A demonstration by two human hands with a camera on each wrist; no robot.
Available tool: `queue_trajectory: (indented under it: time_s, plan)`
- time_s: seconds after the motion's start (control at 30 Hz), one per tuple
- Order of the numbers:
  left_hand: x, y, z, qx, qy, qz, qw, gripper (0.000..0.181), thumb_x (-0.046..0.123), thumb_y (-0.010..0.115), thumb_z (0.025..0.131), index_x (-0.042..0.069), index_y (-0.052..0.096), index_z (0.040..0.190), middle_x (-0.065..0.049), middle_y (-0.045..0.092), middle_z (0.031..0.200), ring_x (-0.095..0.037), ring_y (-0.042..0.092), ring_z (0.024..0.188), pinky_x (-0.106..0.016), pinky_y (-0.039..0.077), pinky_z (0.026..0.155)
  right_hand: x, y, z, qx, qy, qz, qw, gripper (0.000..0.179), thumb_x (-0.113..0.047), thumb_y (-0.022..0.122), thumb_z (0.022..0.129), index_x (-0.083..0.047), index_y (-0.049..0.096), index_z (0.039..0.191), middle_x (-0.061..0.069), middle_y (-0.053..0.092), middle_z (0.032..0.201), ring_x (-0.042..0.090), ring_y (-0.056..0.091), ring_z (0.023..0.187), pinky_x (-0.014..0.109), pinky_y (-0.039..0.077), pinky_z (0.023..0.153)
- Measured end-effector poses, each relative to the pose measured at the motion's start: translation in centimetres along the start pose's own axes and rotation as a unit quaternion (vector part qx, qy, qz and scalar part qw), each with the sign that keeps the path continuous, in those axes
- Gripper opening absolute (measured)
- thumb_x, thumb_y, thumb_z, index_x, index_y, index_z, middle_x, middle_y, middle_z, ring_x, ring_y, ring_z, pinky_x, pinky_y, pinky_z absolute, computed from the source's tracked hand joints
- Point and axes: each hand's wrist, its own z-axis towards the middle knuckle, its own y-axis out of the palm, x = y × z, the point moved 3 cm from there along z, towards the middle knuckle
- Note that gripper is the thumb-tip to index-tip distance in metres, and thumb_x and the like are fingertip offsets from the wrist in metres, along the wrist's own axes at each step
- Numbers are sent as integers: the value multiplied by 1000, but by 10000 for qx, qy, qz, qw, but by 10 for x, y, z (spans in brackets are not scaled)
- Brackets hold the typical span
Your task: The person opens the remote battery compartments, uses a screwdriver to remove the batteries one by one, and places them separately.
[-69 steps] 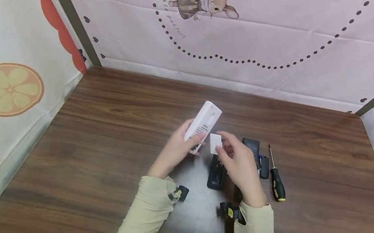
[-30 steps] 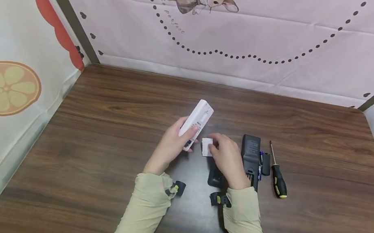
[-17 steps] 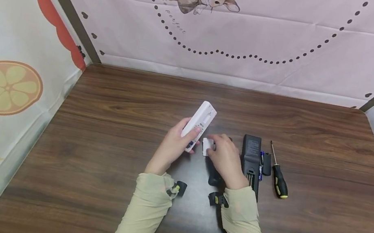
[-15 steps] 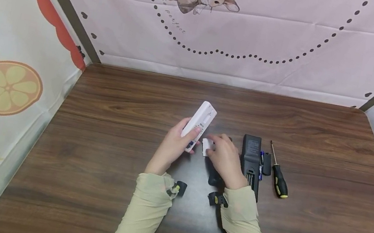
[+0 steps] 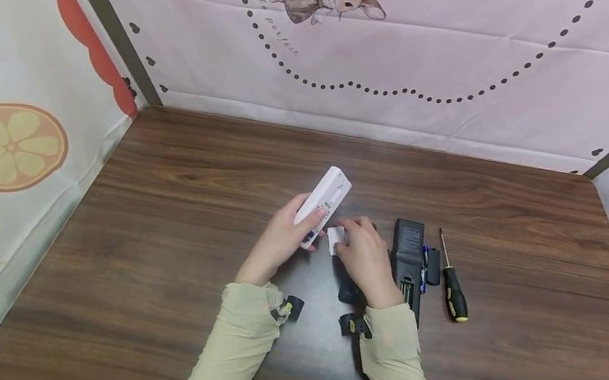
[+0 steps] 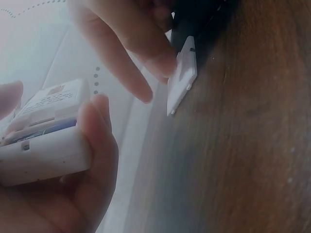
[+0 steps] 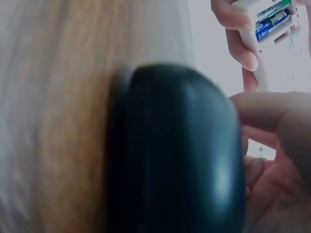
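A white remote control point(image 5: 331, 193) lies tilted in my left hand point(image 5: 279, 239), its back facing up, with the thumb across it. Its battery bay stands uncovered; in the right wrist view a green battery point(image 7: 274, 8) and a blue battery point(image 7: 273, 24) sit side by side in it. Just to the right, my right hand point(image 5: 368, 260) pinches a small white battery cover point(image 5: 334, 241) at one edge. The left wrist view has this cover point(image 6: 183, 80) on edge, low over the table. Part of a black remote point(image 5: 349, 290) shows beneath my right hand.
Right of my right hand lies a second black remote point(image 5: 407, 244) with an uncovered battery bay. Beside it are a blue battery point(image 5: 423, 280), a small black cover point(image 5: 433, 267) and a black-and-yellow screwdriver point(image 5: 454, 297). Printed cloth point(image 5: 424, 55) walls off the back of the wooden table point(image 5: 188, 197).
Over the earlier frames my right hand brought the white cover left and lower, turning it. My left hand shifted slightly left with the white remote. In the last half second both barely moved.
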Motion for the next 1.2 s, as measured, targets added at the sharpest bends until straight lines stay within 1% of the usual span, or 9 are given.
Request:
queue_trajectory:
  time_s: [0.17, 0.27, 0.37, 0.57, 0.67, 0.8, 0.97, 1.1, 1.2]
  plan:
    - [-7, -2, 3, 71, 72, -89, 9999, 48, 40, 57, 85, 18, 44, 126, -19, 57, 97, -40, 57, 85, -55, 48, 64, 2, -5, 0, 96, 7, 412, 9991, 35, -15, 64, 81, -12, 59, 116, 8, 56, 110, 22, 55, 92, 39, 47, 74]
    - [-10, -3, 6, 136, 142, -114, 9997, 47, 41, 56, 86, 18, 44, 125, -20, 57, 95, -39, 58, 83, -53, 49, 61, 3, -10, -1, 208, 14, 545, 9983, 34, -19, 62, 83, -14, 58, 117, 4, 59, 106, 21, 55, 91, 37, 47, 74]
    - [-11, -4, 7, 191, 187, -251, 9993, 45, 40, 55, 87, 16, 45, 124, -24, 57, 95, -41, 58, 83, -53, 48, 60, 3, -17, -3, 369, -140, 596, 9974, 33, -21, 61, 84, -15, 59, 116, 3, 60, 102, 20, 56, 90, 37, 45, 74]
    - [-10, -5, 5, 207, 135, -470, 9986, 44, 43, 52, 87, 18, 46, 122, -23, 57, 93, -43, 57, 85, -56, 47, 62, 4, -29, -9, 482, -310, 601, 9965, 31, -24, 60, 85, -16, 59, 115, 0, 60, 99, 14, 51, 71, 30, 41, 60]
    - [-10, -5, 5, 201, 150, -484, 9985, 44, 44, 50, 88, 17, 46, 122, -23, 57, 92, -44, 57, 85, -57, 46, 63, 4, -35, -14, 491, -287, 593, 9966, 32, -26, 59, 86, -18, 59, 117, -1, 60, 100, 13, 52, 73, 29, 42, 58]
    - [-11, -5, 5, 203, 141, -435, 9987, 47, 48, 46, 88, 17, 45, 124, -24, 57, 95, -44, 57, 85, -56, 47, 62, 7, -44, -22, 555, -257, 591, 9964, 32, -27, 58, 86, -19, 58, 118, 0, 59, 101, 15, 56, 78, 32, 45, 61]
    - [-10, -6, 5, 200, 143, -446, 9987, 50, 50, 44, 89, 16, 44, 125, -24, 57, 98, -43, 56, 86, -54, 48, 62, 20, -59, -29, 682, -146, 576, 9959, 33, -26, 58, 87, -17, 57, 119, 2, 59, 100, 18, 58, 83, 36, 46, 67]
    - [-10, -7, 4, 189, 115, -503, 9985, 49, 49, 44, 89, 17, 44, 126, -24, 56, 98, -43, 56, 87, -55, 48, 63, 36, -70, -34, 611, 115, 468, 9970, 35, -25, 58, 87, -15, 55, 121, 4, 59, 99, 22, 56, 87, 40, 43, 71]
    - [-10, -8, 4, 190, 101, -533, 9983, 48, 48, 44, 89, 17, 44, 126, -25, 56, 100, -43, 56, 88, -55, 48, 63, 50, -78, -39, 522, 324, 375, 9974, 37, -25, 58, 87, -12, 54, 122, 6, 58, 96, 24, 55, 86, 40, 42, 69]
